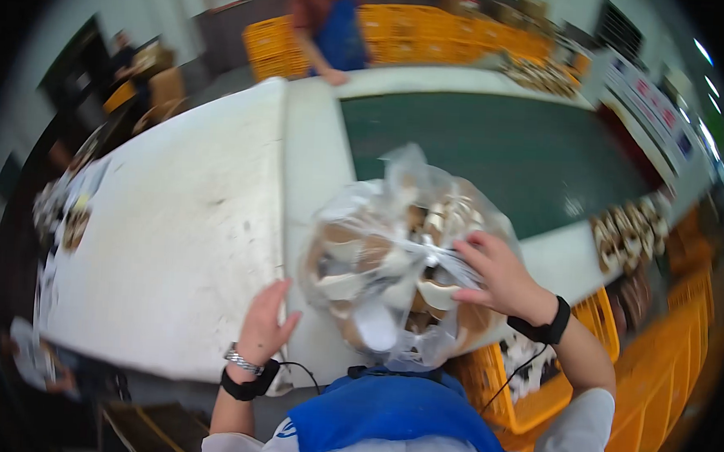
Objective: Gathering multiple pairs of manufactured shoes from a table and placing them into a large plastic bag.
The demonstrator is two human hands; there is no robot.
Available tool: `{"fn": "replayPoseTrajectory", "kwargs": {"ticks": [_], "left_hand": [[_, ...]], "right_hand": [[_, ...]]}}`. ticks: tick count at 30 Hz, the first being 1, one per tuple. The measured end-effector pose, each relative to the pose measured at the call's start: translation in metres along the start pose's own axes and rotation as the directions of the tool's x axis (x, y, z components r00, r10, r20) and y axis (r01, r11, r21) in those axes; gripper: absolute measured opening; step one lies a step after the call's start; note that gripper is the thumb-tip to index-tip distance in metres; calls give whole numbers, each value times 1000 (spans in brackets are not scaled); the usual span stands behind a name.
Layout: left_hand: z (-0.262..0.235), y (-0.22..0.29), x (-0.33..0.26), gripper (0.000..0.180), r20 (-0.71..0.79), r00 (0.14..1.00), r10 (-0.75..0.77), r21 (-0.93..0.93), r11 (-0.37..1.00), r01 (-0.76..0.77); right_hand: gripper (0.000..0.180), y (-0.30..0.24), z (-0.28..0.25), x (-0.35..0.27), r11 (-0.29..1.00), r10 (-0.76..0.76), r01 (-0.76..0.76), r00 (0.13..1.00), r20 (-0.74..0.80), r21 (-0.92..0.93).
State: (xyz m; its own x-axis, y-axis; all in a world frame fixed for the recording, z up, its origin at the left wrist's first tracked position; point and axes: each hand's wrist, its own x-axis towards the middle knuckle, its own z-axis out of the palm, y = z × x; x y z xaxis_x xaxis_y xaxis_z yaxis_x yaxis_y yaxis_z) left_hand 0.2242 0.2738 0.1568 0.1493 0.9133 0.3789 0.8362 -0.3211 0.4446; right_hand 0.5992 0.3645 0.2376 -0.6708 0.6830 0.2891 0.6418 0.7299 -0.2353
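Note:
A large clear plastic bag full of tan and off-white curved pieces stands in front of me on the table's white edge. Its neck is gathered in the middle, and a loose flap of film sticks up at the far side. My right hand rests on the bag's right side by the gathered neck, with fingers and thumb spread. To the left of the bag, my left hand is held over the white tabletop's edge, fingers stretched out and nothing in them. What the pieces are, I cannot tell through the film.
A white tabletop spreads left; a green surface lies beyond the bag. An orange crate stands below right. Bundled pieces lie at the right edge. Across the table stands a person in a blue apron, before orange crates.

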Motion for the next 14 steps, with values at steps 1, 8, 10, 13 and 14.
{"fn": "replayPoseTrajectory", "kwargs": {"ticks": [1, 8, 10, 13, 14], "left_hand": [[5, -6, -24, 50, 71, 996, -50, -2, 999, 51], [59, 8, -129, 45, 441, 827, -349, -12, 919, 394], [69, 28, -117, 44, 497, 789, -361, 28, 916, 401], [91, 48, -120, 46, 499, 810, -307, -19, 931, 364], [97, 55, -121, 47, 543, 778, -316, 6, 928, 373]], "right_hand": [[63, 1, 0, 10, 998, 6, -9, 999, 38, 64], [58, 22, 2, 42, 993, -113, 107, 977, 183, 39], [54, 22, -3, 45, 991, -136, 137, 967, 216, 14], [46, 19, 3, 53, 941, -330, 337, 929, 166, -15], [47, 25, 12, 56, 947, -317, 320, 930, 185, 17]]}}
